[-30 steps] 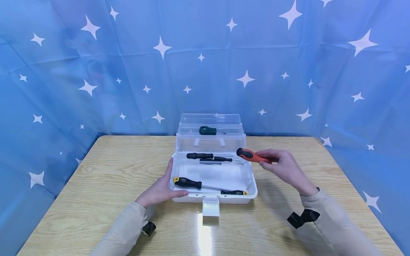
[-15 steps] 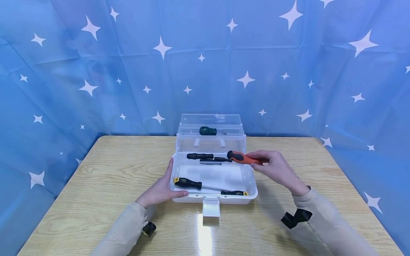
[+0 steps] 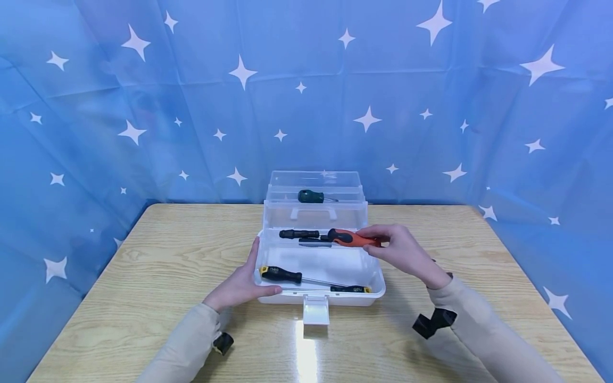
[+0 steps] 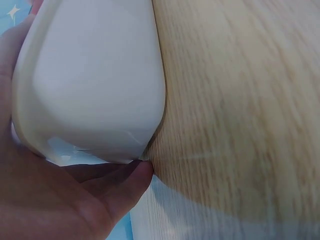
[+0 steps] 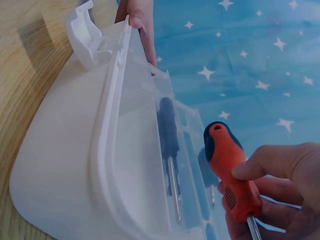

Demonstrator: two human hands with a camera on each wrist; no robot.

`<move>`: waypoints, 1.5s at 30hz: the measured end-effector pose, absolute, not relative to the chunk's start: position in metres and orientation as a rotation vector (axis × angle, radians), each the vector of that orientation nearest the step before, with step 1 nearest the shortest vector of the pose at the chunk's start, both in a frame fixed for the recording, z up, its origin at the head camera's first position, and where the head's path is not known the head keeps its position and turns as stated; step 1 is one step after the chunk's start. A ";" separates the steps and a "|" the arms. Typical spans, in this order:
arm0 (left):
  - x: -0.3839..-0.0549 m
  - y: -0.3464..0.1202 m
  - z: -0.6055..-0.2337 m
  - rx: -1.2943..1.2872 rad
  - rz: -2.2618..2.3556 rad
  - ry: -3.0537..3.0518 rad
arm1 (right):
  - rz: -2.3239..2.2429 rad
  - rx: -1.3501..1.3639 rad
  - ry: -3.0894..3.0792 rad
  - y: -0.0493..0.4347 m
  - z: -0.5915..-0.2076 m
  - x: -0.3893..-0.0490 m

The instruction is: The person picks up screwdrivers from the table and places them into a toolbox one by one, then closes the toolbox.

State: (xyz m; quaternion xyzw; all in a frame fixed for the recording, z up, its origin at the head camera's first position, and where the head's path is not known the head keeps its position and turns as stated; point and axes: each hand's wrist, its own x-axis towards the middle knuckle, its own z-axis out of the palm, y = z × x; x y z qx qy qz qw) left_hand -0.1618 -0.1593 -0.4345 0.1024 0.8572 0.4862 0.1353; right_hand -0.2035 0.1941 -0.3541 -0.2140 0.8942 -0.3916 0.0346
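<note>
My right hand [image 3: 402, 254] pinches a screwdriver by its orange and black handle [image 3: 351, 239], over the back right of a white toolbox [image 3: 351, 299]. In the right wrist view, the start of the metal shaft of this screwdriver [image 5: 231, 172] shows below my fingers; its tip is out of view. My left hand [image 3: 239, 287] grips the box's left side, thumb over the front rim. Two yellow-ended black screwdrivers [image 3: 281, 274] lie along the box's front. Several dark-handled ones [image 3: 299, 234] lie at the back, partly covered by the orange handle.
The clear lid [image 3: 315, 178] is raised behind the box, and a green-handled screwdriver [image 3: 311, 196] lies at that level. An unfastened white latch [image 3: 316, 311] hangs at the front. The wooden table [image 3: 172, 244] meets a blue star-patterned curtain [image 3: 306, 117] at the back.
My right hand has moved left with the orange-handled screwdriver, from the box's right edge to above the back screwdrivers. My left hand and the box have stayed in place.
</note>
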 end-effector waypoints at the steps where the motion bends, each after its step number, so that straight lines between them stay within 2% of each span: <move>1: -0.162 -0.159 -0.435 0.296 1.411 2.482 | -1.203 -0.667 2.744 0.193 -0.354 -0.204; 45: -0.163 -0.160 -0.436 0.302 1.456 2.455 | -1.216 -0.977 2.539 0.132 -0.368 -0.201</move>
